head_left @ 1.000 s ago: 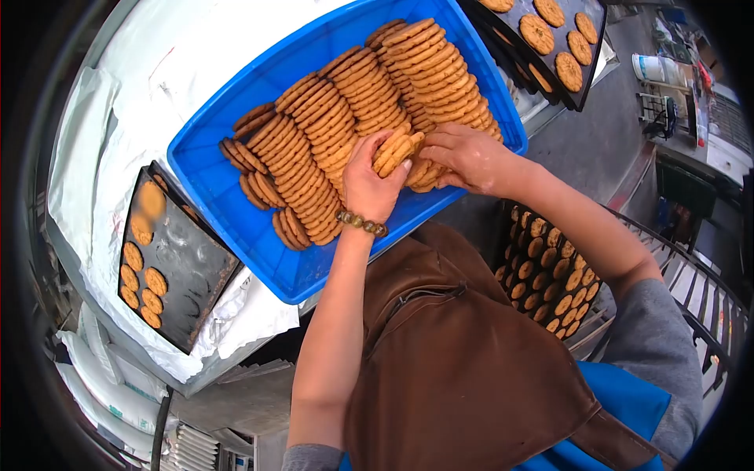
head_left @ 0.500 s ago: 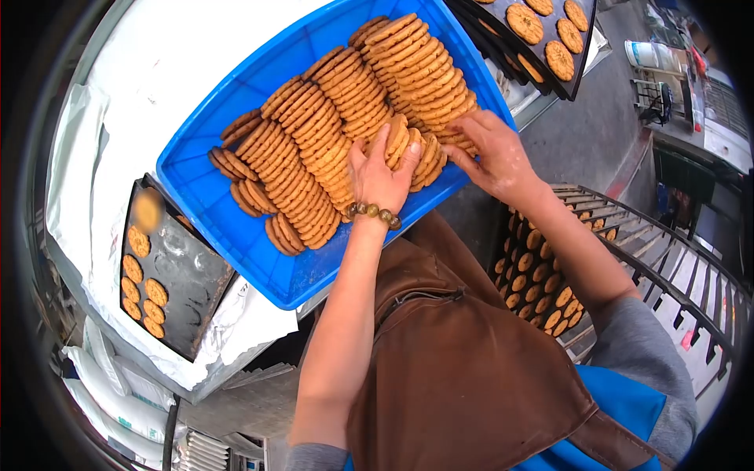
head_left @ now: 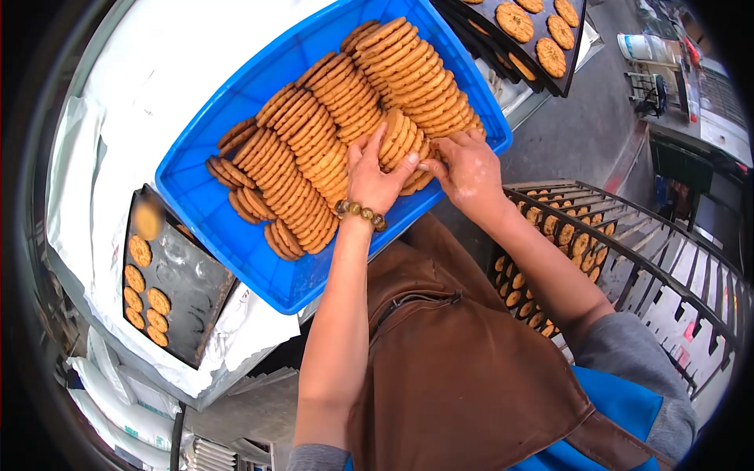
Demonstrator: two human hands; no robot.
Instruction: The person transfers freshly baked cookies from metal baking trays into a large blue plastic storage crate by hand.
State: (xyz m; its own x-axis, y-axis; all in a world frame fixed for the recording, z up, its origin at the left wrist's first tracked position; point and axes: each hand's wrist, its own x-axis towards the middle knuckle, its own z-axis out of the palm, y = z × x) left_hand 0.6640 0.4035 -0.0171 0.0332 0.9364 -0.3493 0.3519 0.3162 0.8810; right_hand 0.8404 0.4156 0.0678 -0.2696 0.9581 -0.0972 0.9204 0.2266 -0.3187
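A blue plastic tray [head_left: 212,208] holds several rows of round brown biscuits [head_left: 302,157] standing on edge. My left hand [head_left: 371,177], with a bead bracelet on the wrist, presses a short stack of biscuits [head_left: 402,141] from the left side. My right hand [head_left: 467,169] closes on the same stack from the right, at the tray's near right corner. Both hands grip this stack between them, setting it against the neighbouring row.
A dark baking sheet [head_left: 188,275] with a few biscuits lies at the left on white plastic sheeting. Another dark sheet with biscuits [head_left: 542,39] sits beyond the tray's top right. A metal rack [head_left: 628,251] holding biscuit trays stands at my right. I wear a brown apron.
My right hand has moved back in from the right and now presses the stack. The stack sits upright between both hands, closer to the rows than a second ago.
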